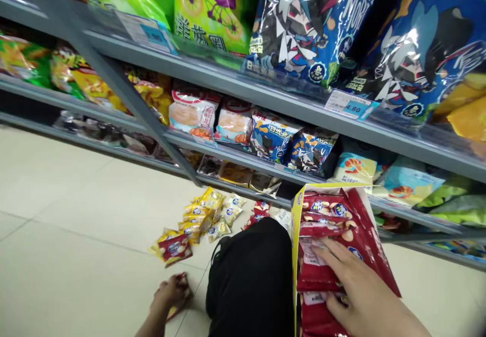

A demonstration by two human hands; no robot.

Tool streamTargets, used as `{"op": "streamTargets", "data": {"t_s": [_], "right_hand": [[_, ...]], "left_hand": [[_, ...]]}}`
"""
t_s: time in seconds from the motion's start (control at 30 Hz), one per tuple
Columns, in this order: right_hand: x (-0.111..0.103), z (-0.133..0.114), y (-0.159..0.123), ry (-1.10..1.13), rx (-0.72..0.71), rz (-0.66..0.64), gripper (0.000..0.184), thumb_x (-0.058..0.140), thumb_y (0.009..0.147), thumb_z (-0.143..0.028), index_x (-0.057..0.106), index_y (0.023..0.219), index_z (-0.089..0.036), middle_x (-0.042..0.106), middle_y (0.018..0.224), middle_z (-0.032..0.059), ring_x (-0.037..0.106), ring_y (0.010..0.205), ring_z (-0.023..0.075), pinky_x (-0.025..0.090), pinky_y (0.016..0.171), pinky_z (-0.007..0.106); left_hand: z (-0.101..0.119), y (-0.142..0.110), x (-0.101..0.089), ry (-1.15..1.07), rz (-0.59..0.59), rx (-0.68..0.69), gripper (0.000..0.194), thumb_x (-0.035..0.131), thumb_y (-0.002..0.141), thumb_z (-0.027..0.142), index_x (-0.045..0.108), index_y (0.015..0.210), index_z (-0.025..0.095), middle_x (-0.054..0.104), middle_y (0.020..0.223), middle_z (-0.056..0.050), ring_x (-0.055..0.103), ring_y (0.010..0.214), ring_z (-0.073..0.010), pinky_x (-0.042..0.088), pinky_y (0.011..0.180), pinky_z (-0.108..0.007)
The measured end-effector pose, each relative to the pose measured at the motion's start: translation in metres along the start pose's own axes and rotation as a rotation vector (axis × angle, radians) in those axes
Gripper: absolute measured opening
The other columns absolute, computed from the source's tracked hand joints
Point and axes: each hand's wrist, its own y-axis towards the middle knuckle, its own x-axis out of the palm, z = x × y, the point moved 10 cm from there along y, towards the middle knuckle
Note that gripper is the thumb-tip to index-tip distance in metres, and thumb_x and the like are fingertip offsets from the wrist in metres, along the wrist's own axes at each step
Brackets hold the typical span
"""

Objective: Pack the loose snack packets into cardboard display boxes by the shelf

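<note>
Low over the floor at the lower left, my left hand [172, 291] curls its fingers round a red snack packet [185, 294], partly hidden behind the hand. My right hand [353, 276] lies over red peanut snack packets [317, 262] in a yellow-edged cardboard box [297, 210]; its fingers are apart and touch the packets. The box leans beside my black-clad knee [252, 276]. On the floor past the knee are several yellow packets [195, 220], with a red packet [174, 247] at their near end. Small pale packets [230, 213] lie beside them.
A grey shelf rack [212, 71] runs across the view, with a slanting post [125, 91] at left. Blue chip bags [304, 28] and green chip bags [216, 13] fill the upper shelf. Smaller bags [273, 134] stand below. A price tag [351, 105] hangs on the upper edge.
</note>
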Motion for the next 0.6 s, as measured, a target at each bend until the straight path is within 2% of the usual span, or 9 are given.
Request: {"op": "streamTargets", "data": {"t_s": [0.07,0.17,0.27,0.33,0.4,0.47,0.5,0.6], "right_hand": [[-0.005,-0.008,0.005,0.022,-0.021,-0.030,0.079,0.054,0.076,-0.020,0.041,0.153,-0.008,0.036,0.158,0.0174,0.034,0.147,0.0340,0.034,0.120,0.053],[-0.013,-0.016,0.008,0.051,-0.066,-0.002,0.082,0.056,0.070,-0.019,0.043,0.150,-0.005,0.045,0.152,0.0212,0.040,0.143,0.0355,0.037,0.117,0.054],[-0.015,-0.015,0.008,0.076,-0.078,0.015,0.083,0.059,0.072,-0.025,0.041,0.151,-0.007,0.043,0.153,0.0209,0.039,0.143,0.0364,0.034,0.118,0.055],[-0.014,-0.013,0.007,0.087,-0.080,0.011,0.082,0.062,0.076,-0.034,0.042,0.151,-0.009,0.044,0.152,0.0207,0.039,0.142,0.0372,0.032,0.119,0.055],[-0.010,-0.010,0.006,0.104,-0.071,-0.009,0.080,0.061,0.081,-0.047,0.045,0.150,-0.009,0.046,0.151,0.0208,0.040,0.142,0.0384,0.030,0.119,0.056],[-0.005,-0.006,0.004,0.126,-0.044,-0.055,0.087,0.058,0.083,-0.059,0.042,0.152,-0.008,0.040,0.155,0.0211,0.033,0.145,0.0402,0.027,0.120,0.057],[-0.001,-0.005,0.002,0.136,-0.032,-0.085,0.092,0.057,0.083,-0.062,0.037,0.155,-0.009,0.033,0.159,0.0202,0.026,0.149,0.0405,0.025,0.121,0.057],[0.004,-0.007,0.000,0.139,-0.029,-0.164,0.101,0.060,0.081,-0.063,0.025,0.160,-0.010,0.016,0.166,0.0175,0.011,0.153,0.0392,0.020,0.123,0.054]], "left_hand": [[-0.005,-0.010,0.012,0.032,-0.058,-0.066,0.046,0.062,0.070,0.044,0.063,0.106,0.015,0.067,0.110,-0.019,0.069,0.100,-0.0338,0.051,0.077,-0.034],[-0.005,-0.035,0.014,0.113,-0.005,-0.149,0.053,0.055,0.077,0.056,0.064,0.109,0.015,0.063,0.119,-0.022,0.062,0.115,-0.0373,0.050,0.080,-0.038],[0.012,-0.052,0.006,0.168,0.097,-0.050,0.052,0.047,0.081,0.058,0.063,0.107,0.015,0.061,0.123,-0.022,0.058,0.120,-0.0378,0.046,0.089,-0.042],[0.020,-0.056,0.005,0.124,0.046,0.017,0.043,0.042,0.085,0.055,0.060,0.096,0.018,0.064,0.118,-0.021,0.062,0.115,-0.0370,0.046,0.089,-0.042],[0.017,-0.058,0.003,0.002,-0.052,-0.001,0.038,0.036,0.089,0.055,0.054,0.084,0.021,0.068,0.107,-0.020,0.067,0.105,-0.0360,0.047,0.084,-0.041],[0.010,-0.060,-0.010,-0.129,-0.090,-0.077,0.036,0.036,0.089,0.055,0.048,0.079,0.023,0.069,0.093,-0.019,0.070,0.097,-0.0367,0.049,0.078,-0.040],[0.006,-0.063,-0.023,-0.189,-0.060,-0.122,0.036,0.038,0.089,0.057,0.046,0.078,0.023,0.068,0.088,-0.018,0.070,0.095,-0.0382,0.049,0.076,-0.040],[-0.001,-0.080,-0.073,-0.408,0.137,-0.254,0.036,0.048,0.085,0.059,0.049,0.079,0.023,0.063,0.074,-0.012,0.068,0.092,-0.0417,0.050,0.074,-0.043]]}}
